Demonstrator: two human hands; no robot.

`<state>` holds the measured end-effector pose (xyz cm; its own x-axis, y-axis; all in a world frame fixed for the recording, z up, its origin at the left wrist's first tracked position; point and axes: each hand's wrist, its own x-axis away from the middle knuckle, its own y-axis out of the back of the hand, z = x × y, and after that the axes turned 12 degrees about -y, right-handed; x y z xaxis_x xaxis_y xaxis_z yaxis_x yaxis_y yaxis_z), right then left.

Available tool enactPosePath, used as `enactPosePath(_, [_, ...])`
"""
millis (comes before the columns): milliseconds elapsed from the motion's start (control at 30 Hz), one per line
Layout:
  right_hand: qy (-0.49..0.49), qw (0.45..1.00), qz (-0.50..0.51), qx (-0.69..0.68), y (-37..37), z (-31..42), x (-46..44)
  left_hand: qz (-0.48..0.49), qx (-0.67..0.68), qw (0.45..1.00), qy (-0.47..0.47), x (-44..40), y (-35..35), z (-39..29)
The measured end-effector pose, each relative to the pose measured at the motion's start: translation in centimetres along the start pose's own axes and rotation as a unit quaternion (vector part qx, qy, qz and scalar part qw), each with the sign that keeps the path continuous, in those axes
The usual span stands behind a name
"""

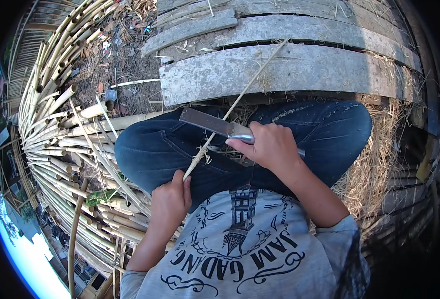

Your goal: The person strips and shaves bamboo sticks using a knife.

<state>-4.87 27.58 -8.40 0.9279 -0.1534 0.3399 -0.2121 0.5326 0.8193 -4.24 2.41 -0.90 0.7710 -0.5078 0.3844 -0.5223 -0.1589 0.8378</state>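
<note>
My left hand (pixel 171 200) is closed around the lower end of a thin bamboo strip (pixel 252 79). The strip slants up and to the right from my lap, and its far end lies over the wooden planks. Pale curled shavings cling to it just above my left fingers. In my right hand (pixel 272 143) is the handle of a broad-bladed knife (pixel 204 122). Its blade points left and lies across the strip above the shavings, with my right thumb along the handle near the blade.
Weathered planks (pixel 279 70) form a platform in front of my crossed legs (pixel 145 149). Many bamboo poles (pixel 73 132) are piled on the left. A heap of straw-like shavings (pixel 374 164) lies to the right, and a loose board (pixel 195 31) rests on the platform.
</note>
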Motion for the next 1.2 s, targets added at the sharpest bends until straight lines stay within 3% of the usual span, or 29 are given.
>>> enactPosePath(33, [-0.036,0.999,-0.032,-0.021,0.4,-1.8,-1.0,-0.002,-0.001,1.0,0.006,0.1,-0.1,0.1])
enactPosePath(67, [-0.1,0.995,-0.002,0.007,1.8,-2.8,-1.7,-0.004,0.0,1.0,0.009,0.0,0.0,0.0])
enactPosePath(133, [-0.109,0.993,-0.033,0.0,2.2,-4.0,-2.2,0.007,-0.042,0.999,-0.007,-0.3,0.1,-0.4])
enactPosePath(200, [-0.117,0.993,0.026,-0.005,2.7,-2.5,-1.6,0.001,-0.04,0.999,-0.01,-0.4,0.2,-0.4])
enactPosePath(233, [-0.047,0.999,0.005,-0.022,1.8,-1.8,-0.8,-0.003,-0.039,0.999,-0.012,-0.4,0.1,-0.4])
enactPosePath(333, [0.003,0.998,0.065,0.001,-0.1,0.2,0.0,-0.001,-0.031,1.0,-0.005,-0.1,-0.1,0.0])
enactPosePath(400, [-0.018,1.0,0.004,-0.001,0.0,-1.7,-1.0,0.001,-0.017,1.0,0.008,0.0,0.1,-0.1])
enactPosePath(467, [-0.114,0.993,-0.038,-0.007,1.5,-4.5,-2.9,-0.001,-0.003,1.0,0.019,0.1,0.2,-0.2])
enactPosePath(533, [-0.156,0.987,-0.024,-0.02,3.0,-5.9,-3.8,0.006,-0.017,1.0,0.011,-0.2,0.0,-0.3])
enactPosePath(767, [-0.029,0.996,0.086,-0.003,1.7,-1.7,-2.0,-0.006,-0.04,0.999,0.003,0.2,-0.3,0.0])
enactPosePath(800, [-0.038,0.999,0.022,0.006,1.6,-2.8,-2.4,-0.004,-0.021,1.0,0.007,0.1,-0.2,-0.1])
enactPosePath(867, [-0.128,0.992,-0.002,-0.014,2.9,-5.4,-4.0,-0.005,-0.006,1.0,0.011,0.1,0.0,-0.2])
enactPosePath(1000, [-0.166,0.985,0.014,-0.037,3.7,-5.8,-4.2,-0.002,-0.021,1.0,0.001,-0.2,-0.1,-0.1])
enactPosePath(1133, [-0.026,0.993,0.113,-0.026,1.0,-0.4,-1.1,0.007,-0.022,1.0,0.008,-0.2,0.1,-0.2])
enactPosePath(1200, [-0.007,0.996,0.08,-0.031,0.0,-0.7,-1.0,0.005,-0.024,1.0,0.004,0.0,0.1,0.0])
